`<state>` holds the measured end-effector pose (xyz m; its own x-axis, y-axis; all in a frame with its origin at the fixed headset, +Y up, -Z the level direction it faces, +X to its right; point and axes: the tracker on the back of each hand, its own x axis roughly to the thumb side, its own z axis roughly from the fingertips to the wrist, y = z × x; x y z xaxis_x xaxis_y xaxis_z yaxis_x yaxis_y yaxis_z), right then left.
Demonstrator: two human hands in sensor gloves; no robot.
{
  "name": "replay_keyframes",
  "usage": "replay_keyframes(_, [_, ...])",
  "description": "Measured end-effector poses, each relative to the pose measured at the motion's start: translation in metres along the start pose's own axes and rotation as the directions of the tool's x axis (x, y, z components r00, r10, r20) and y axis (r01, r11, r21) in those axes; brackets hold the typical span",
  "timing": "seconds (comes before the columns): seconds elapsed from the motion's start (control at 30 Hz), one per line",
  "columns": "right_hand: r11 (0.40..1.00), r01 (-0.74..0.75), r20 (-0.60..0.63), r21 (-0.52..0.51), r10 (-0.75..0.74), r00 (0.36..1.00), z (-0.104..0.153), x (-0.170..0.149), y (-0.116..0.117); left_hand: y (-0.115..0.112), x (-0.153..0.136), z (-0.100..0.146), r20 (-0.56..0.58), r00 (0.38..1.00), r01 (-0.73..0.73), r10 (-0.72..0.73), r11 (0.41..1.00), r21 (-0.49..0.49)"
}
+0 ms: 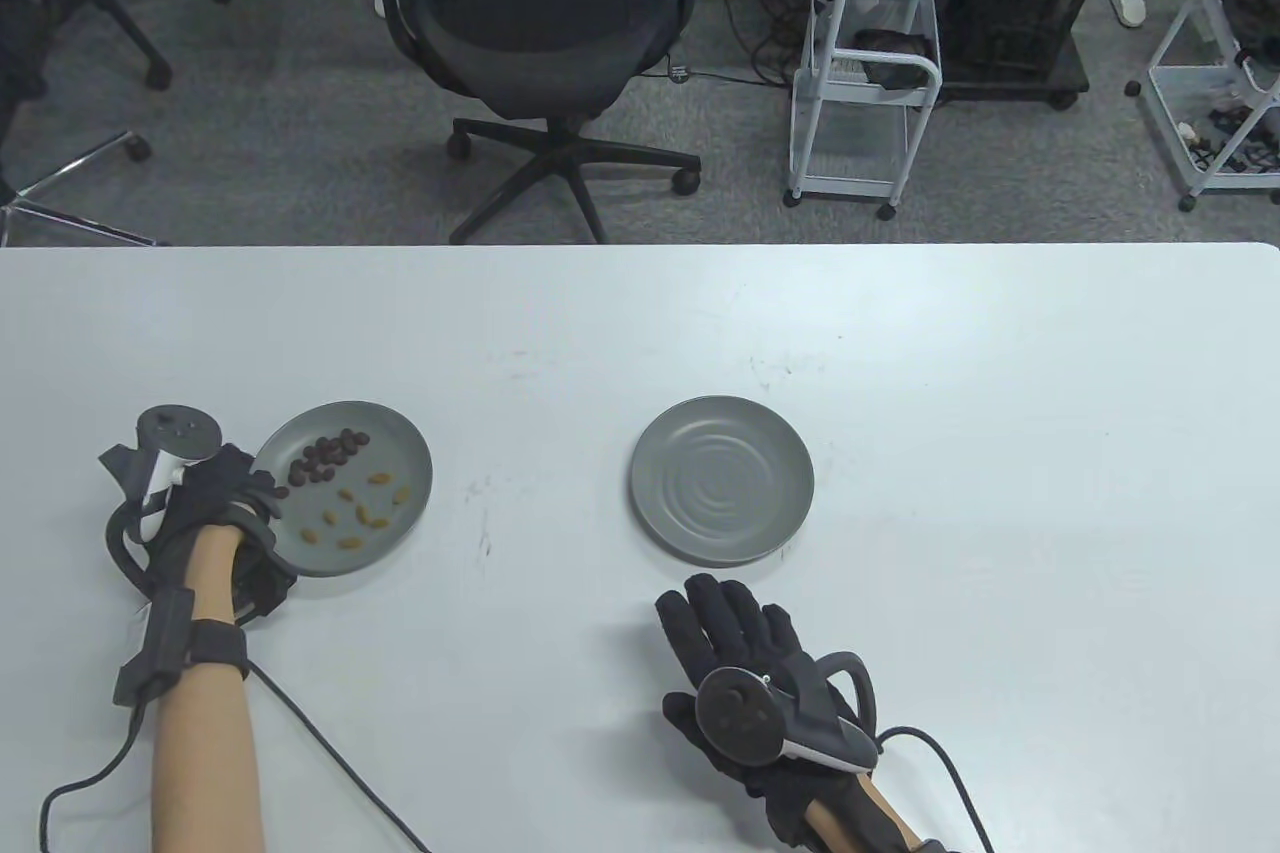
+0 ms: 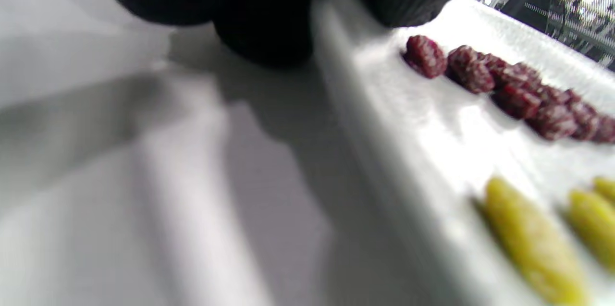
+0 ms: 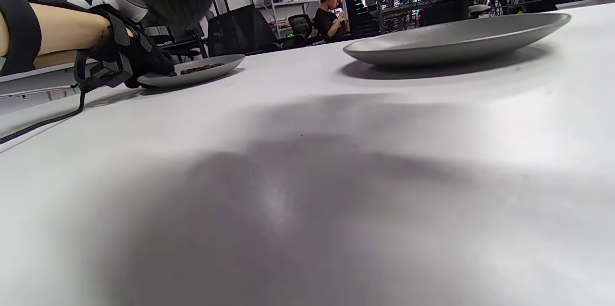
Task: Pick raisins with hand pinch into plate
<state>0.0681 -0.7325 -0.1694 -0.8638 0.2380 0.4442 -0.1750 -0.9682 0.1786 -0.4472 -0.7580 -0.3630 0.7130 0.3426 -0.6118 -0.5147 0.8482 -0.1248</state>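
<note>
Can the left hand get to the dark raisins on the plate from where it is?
Probably yes. The left hand is at the near-left rim of the plate, and the dark raisins lie in the open just past its fingers, nothing covering them.

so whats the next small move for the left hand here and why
Probably reach the left hand a little rightward over the rim of the left plate and pinch one dark raisin from the cluster. The fingers rest at that plate's edge, not yet holding anything visible, and the right plate is bare. The right hand lies flat on the table.
</note>
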Motion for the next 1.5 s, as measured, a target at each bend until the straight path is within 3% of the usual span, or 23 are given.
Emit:
replay_keyframes(0.17, [1.0, 0.009, 0.004, 0.004, -0.009, 1.0, 0.0, 0.0, 0.0, 0.005, -0.007, 0.004, -0.001, 0.99, -0.144, 0.144, 0.989, 0.021])
replay_keyframes(0.47, [1.0, 0.026, 0.001, 0.0, -0.026, 1.0, 0.0, -0.002, 0.0, 0.008, -0.018, 0.013, 0.01, 0.972, -0.235, 0.235, 0.972, 0.033])
replay_keyframes(0.63, [0.999, 0.052, -0.008, 0.015, -0.052, 0.999, -0.001, -0.007, 0.002, 0.01, -0.016, 0.028, 0.078, 0.956, -0.283, 0.281, 0.959, 0.015])
replay_keyframes(0.9, [0.997, 0.071, -0.037, 0.004, -0.071, 0.997, -0.002, -0.014, 0.0, 0.005, 0.008, 0.079, 0.238, 0.887, -0.401, 0.395, 0.916, -0.026])
replay_keyframes(1.1, [0.994, 0.106, -0.061, -0.006, -0.106, 0.993, -0.001, -0.02, -0.001, -0.013, 0.029, 0.127, 0.37, 0.828, -0.445, 0.421, 0.895, -0.022])
replay_keyframes(1.4, [0.991, 0.128, -0.114, -0.031, -0.13, 0.985, 0.0, -0.032, -0.003, -0.064, 0.053, 0.191, 0.463, 0.75, -0.435, 0.472, 0.88, -0.192])
replay_keyframes(1.5, [0.991, 0.13, -0.124, -0.03, -0.133, 0.983, 0.0, -0.035, -0.002, -0.08, 0.055, 0.2, 0.485, 0.731, -0.431, 0.48, 0.876, -0.219])
